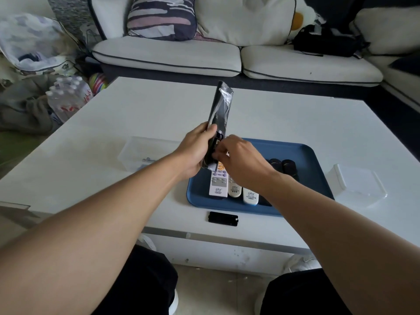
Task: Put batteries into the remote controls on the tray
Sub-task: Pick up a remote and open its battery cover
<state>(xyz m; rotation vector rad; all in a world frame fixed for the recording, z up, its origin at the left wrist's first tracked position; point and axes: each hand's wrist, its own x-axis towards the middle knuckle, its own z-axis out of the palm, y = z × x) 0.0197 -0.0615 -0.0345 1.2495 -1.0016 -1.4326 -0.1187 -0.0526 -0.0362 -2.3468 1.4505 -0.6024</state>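
Black battery cover (223, 219) lies on table, near edge, before blue tray (302, 153). Left hand (195, 151) grips black remote (221, 110) low, long axis rising away. Right hand (241, 159) fingers pinch at its open compartment; battery hidden.

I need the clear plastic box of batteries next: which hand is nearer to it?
Left. The left hand, holding the long black remote, is beside the clear plastic box; the right hand is farther, over the blue tray.

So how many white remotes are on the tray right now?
3 white remotes, side by side at the blue tray's near-left; the right hand covers their far ends and may hide more.
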